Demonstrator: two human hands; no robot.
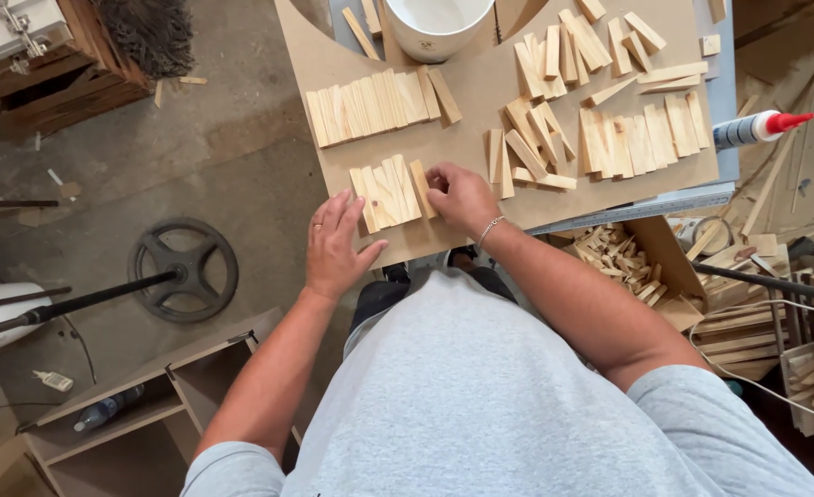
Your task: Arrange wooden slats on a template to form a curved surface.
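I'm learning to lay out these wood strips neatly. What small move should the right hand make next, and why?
Probably press the end strip snug against the near row. The right hand touches that strip at the row's right end, while the left hand steadies the row's left end on the board. The strip seems slightly tilted from its neighbours.

pale wooden slats (389,192), flat, side by side, near board edge (425,247)

one white round plastic bucket (436,26) | one white glue bottle with red nozzle (759,128) | two bare hands (336,247)
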